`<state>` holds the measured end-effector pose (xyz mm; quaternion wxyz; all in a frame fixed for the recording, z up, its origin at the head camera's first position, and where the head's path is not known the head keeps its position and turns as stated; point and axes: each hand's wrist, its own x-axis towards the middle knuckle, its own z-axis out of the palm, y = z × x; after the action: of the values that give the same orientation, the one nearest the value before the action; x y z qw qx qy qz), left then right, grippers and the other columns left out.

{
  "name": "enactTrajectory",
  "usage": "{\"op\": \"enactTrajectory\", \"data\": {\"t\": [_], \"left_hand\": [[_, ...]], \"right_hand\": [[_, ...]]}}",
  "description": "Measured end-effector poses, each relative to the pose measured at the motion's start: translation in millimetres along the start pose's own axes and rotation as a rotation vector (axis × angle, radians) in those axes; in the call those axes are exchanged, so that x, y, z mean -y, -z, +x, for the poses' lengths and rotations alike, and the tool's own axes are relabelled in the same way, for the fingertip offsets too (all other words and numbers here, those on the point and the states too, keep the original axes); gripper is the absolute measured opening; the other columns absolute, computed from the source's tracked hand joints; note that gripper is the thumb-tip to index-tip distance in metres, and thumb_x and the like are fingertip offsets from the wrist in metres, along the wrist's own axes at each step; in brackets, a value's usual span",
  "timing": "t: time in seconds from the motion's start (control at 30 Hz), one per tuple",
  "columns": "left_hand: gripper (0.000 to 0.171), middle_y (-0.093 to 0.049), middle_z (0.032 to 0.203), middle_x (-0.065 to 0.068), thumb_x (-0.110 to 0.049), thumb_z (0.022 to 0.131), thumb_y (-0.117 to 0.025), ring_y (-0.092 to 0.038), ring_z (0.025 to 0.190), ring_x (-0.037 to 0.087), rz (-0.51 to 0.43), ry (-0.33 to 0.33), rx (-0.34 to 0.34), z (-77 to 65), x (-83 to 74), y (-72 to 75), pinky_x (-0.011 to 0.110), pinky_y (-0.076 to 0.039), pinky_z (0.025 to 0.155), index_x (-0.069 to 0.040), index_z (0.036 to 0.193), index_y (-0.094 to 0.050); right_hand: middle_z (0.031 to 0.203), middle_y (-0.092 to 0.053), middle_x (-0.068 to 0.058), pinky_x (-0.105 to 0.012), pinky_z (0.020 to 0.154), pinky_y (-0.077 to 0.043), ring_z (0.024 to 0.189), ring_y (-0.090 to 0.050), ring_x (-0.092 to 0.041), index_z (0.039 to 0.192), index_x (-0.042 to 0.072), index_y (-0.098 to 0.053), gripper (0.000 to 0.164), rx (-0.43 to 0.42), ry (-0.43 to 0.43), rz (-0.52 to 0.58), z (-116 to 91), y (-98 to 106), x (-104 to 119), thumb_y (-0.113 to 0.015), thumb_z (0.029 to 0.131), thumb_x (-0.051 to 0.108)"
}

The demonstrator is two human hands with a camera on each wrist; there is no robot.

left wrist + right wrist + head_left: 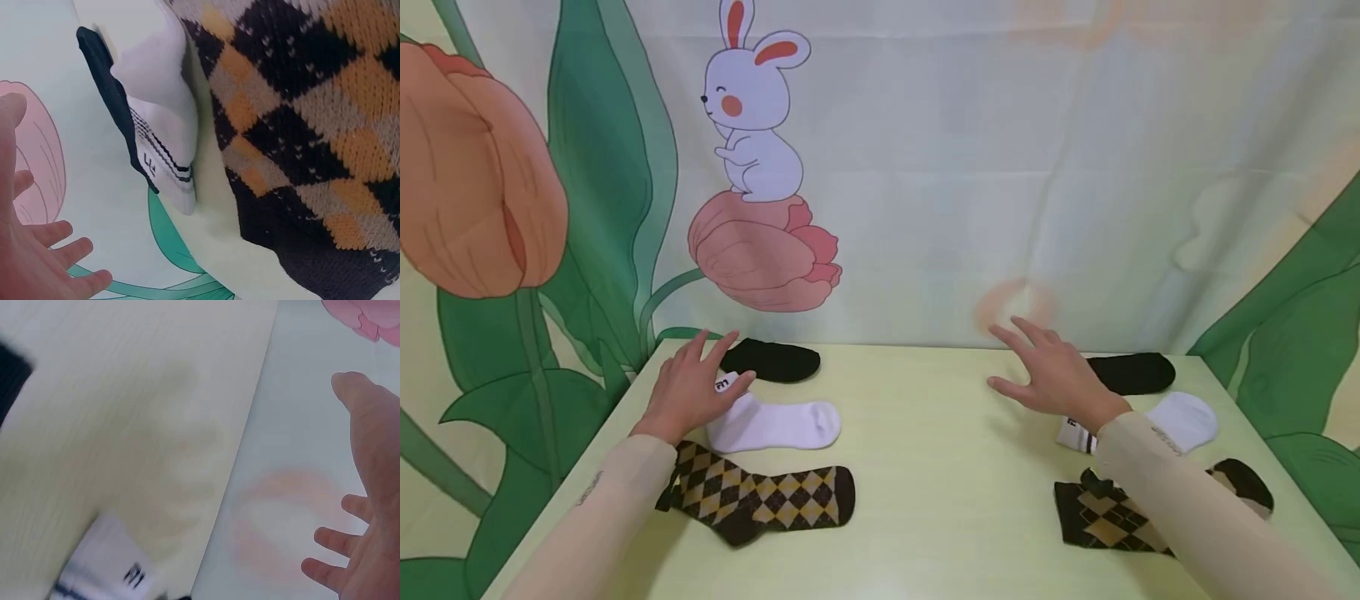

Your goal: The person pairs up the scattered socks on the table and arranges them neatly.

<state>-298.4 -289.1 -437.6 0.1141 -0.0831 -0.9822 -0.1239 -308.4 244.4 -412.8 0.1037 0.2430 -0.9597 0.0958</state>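
Note:
My left hand [688, 392] is spread in the air over the left side of the table, holding nothing. Around it lie a black sock [778, 362], a white sock [786, 427] with dark stripes at its cuff [164, 147], and a brown argyle sock [801, 500]. On the right, my right hand [1056, 375] hovers with fingers apart and nothing in them. Beneath or beside that arm are another black sock [1138, 372], a white sock [1187, 419] and an argyle sock [1101, 518]. The right hand and sleeve partly cover these three.
A pale yellow-green table [925, 467] bears the socks in two columns, left and right. Behind it hangs a curtain [925, 167] printed with a rabbit, tulips and leaves, meeting the table's far edge.

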Motion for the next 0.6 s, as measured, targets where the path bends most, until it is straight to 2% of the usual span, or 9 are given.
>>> {"op": "enactTrajectory", "data": {"t": [0.23, 0.43, 0.6], "left_hand": [[0.079, -0.027, 0.158, 0.035, -0.061, 0.099, -0.055, -0.03, 0.14, 0.06, -0.008, 0.003, 0.007, 4.4, 5.3, -3.0, 0.075, -0.022, 0.111, -0.013, 0.16, -0.034], [0.078, -0.035, 0.154, 0.034, -0.059, 0.099, -0.056, -0.037, 0.135, 0.059, -0.023, -0.019, -0.011, 8.4, 11.1, -4.2, 0.075, -0.029, 0.107, -0.011, 0.158, -0.038], [0.079, -0.038, 0.152, 0.033, -0.06, 0.098, -0.057, -0.041, 0.132, 0.058, -0.038, -0.021, 0.004, 12.6, 18.3, -7.2, 0.075, -0.034, 0.103, -0.01, 0.157, -0.039]], "right_hand": [[0.164, -0.031, -0.016, -0.067, 0.102, -0.042, 0.137, -0.043, -0.045, 0.161, 0.028, -0.033, 0.08, 0.043, 0.022, 0.079, 22.5, -11.1, 20.8, -0.067, 0.095, 0.056], [0.164, -0.031, -0.016, -0.064, 0.102, -0.043, 0.139, -0.042, -0.045, 0.161, 0.028, -0.035, 0.078, 0.067, 0.049, 0.142, 36.7, -17.0, 40.5, -0.068, 0.095, 0.054], [0.165, -0.031, -0.014, -0.061, 0.103, -0.044, 0.141, -0.041, -0.044, 0.161, 0.029, -0.035, 0.076, 0.096, 0.063, 0.175, 48.8, -22.1, 55.3, -0.066, 0.096, 0.055]]}}
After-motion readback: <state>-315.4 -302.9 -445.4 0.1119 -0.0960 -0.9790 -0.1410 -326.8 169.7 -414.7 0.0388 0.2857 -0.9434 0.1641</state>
